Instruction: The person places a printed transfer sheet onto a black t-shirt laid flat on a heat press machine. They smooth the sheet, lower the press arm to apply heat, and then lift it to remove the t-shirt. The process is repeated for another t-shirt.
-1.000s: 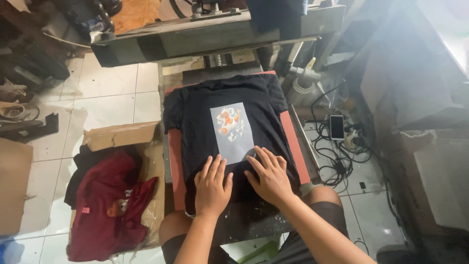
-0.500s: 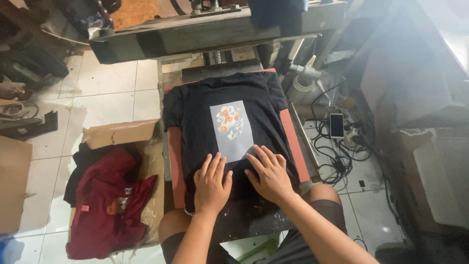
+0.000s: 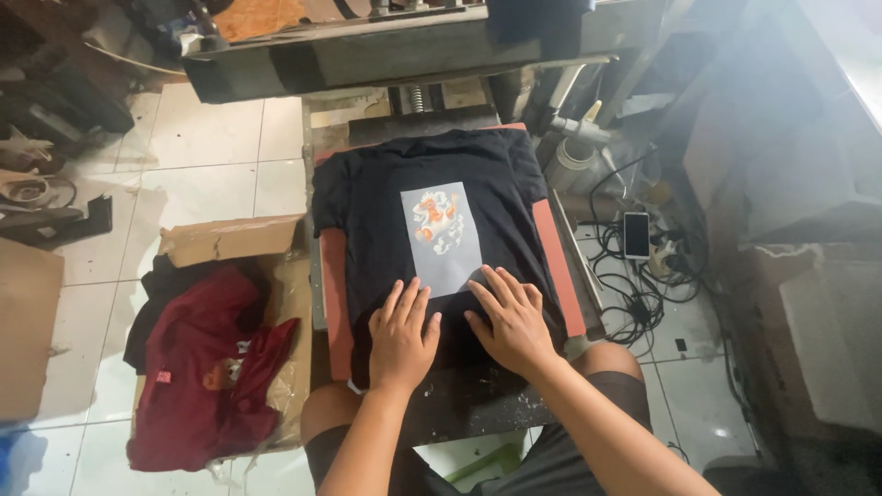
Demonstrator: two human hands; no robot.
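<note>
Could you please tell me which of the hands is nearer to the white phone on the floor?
Right. The right hand lies left of the phone; the left hand lies farther left.

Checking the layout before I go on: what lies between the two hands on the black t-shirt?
In the head view, only bare black t-shirt fabric lies between the left hand and right hand. The grey rectangular transfer sheet ends just above that gap.

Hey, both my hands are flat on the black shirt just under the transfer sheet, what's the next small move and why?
Probably lift both hands clear. The left hand and right hand lie on the black shirt, the transfer sheet looks flat and centred, and the press plate hangs open above.
</note>
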